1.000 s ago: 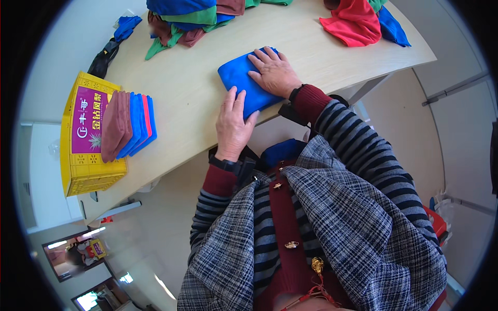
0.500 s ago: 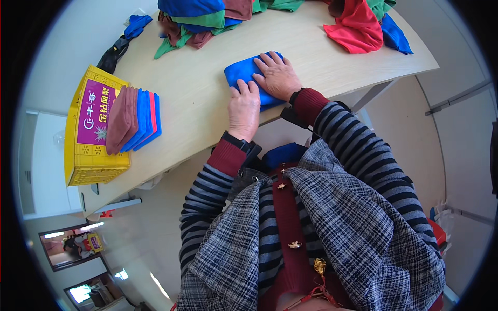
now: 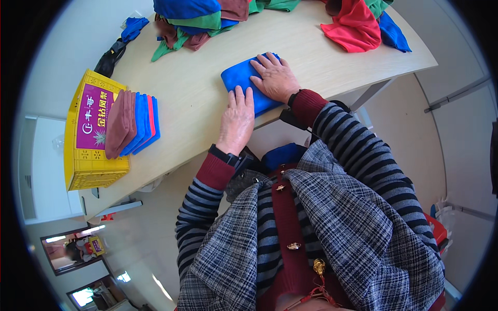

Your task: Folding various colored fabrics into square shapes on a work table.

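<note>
A folded blue cloth [image 3: 241,75] lies flat near the front edge of the pale table. My right hand [image 3: 276,79] rests on its right part, palm down with the fingers spread. At its lower left side, my left hand [image 3: 236,120] lies with fingers stretched out, the fingertips touching the cloth's edge. Neither hand grips anything. To the left, a stack of folded brown, blue and red cloths [image 3: 139,124] leans against a yellow box [image 3: 93,173] with a purple panel.
At the far side of the table [image 3: 192,101] sits a heap of loose blue, green and brown cloths [image 3: 189,11]. Loose red [image 3: 355,28] and blue cloths [image 3: 394,33] lie at the far right, the blue one hanging near the edge. A black item [image 3: 110,59] lies behind the box.
My left hand has slid back toward me and left, off most of the cloth, its fingers straighter. The right hand stays on the cloth. The whole view has shifted slightly.
</note>
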{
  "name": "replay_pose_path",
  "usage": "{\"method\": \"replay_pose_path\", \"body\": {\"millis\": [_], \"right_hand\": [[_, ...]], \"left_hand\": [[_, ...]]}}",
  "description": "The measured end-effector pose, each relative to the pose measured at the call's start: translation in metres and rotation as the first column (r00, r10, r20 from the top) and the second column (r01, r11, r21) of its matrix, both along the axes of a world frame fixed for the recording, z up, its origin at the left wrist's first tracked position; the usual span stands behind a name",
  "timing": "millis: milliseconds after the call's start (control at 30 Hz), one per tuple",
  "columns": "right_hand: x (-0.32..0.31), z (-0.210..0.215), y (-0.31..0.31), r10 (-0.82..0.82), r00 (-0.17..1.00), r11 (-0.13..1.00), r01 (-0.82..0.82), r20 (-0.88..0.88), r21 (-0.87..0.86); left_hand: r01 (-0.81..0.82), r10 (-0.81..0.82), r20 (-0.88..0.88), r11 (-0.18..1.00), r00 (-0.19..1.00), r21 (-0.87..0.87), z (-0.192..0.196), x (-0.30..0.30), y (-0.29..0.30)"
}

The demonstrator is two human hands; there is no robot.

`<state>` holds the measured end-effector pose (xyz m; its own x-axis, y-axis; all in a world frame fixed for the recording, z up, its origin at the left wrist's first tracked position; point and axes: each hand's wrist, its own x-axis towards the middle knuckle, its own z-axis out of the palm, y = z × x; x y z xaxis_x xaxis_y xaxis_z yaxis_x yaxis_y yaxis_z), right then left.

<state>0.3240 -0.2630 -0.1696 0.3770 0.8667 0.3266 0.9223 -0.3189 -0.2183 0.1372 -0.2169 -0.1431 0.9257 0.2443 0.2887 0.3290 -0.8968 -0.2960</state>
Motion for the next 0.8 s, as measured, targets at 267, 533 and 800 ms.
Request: {"method": "replay_pose_path", "body": {"millis": [267,533,800], "right_hand": [[-0.001,0.000,-0.002,0.003,1.000,1.000,-0.003,0.007,0.000],[-0.002,0.001,0.003,0.014,1.000,1.000,-0.015,0.018,0.024],[0.001,0.003,-0.002,0.019,1.000,0.999,-0.019,0.003,0.049]], "left_hand": [[-0.054,0.009,-0.161,0.959,0.987,-0.278,0.017,-0.037,-0.001],[0.089,0.009,0.227,0.904,0.974,-0.418,0.009,0.027,0.053],[-0.092,0.144,0.098,0.908,0.985,-0.408,-0.024,0.040,0.077]]}}
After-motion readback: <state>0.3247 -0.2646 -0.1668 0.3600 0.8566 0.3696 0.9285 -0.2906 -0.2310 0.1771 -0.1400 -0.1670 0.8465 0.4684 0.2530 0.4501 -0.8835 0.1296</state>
